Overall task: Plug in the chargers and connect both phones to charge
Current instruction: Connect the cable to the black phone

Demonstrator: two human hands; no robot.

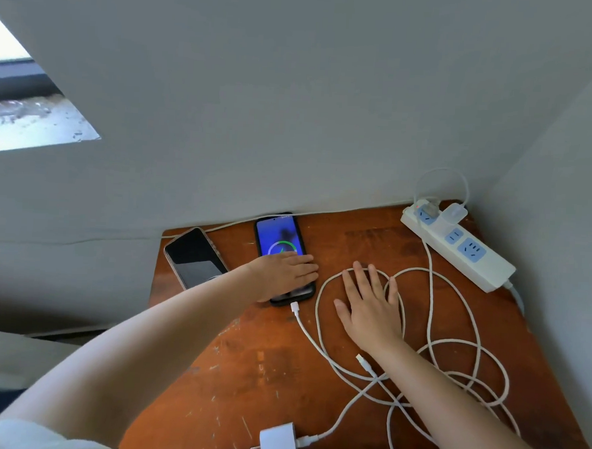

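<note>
A phone in a dark case (277, 238) lies on the brown table (246, 359), its screen lit blue with a charging ring, and a white cable plug (294, 307) is in its near end. My left hand (285, 272) rests flat across its lower half. A second phone (193, 256) with a dark screen lies to the left, no cable in it. My right hand (369, 307) lies flat, fingers spread, on the coiled white cables (430, 320). A loose cable end (364, 362) lies beside my right wrist. One white charger (454, 212) sits in the white power strip (458, 248). Another charger (278, 443) lies unplugged at the near edge.
The table stands in a corner, walls behind and to the right. The power strip runs along the back right, with free blue sockets. Cable loops cover the right half. A window (19, 107) is at the upper left.
</note>
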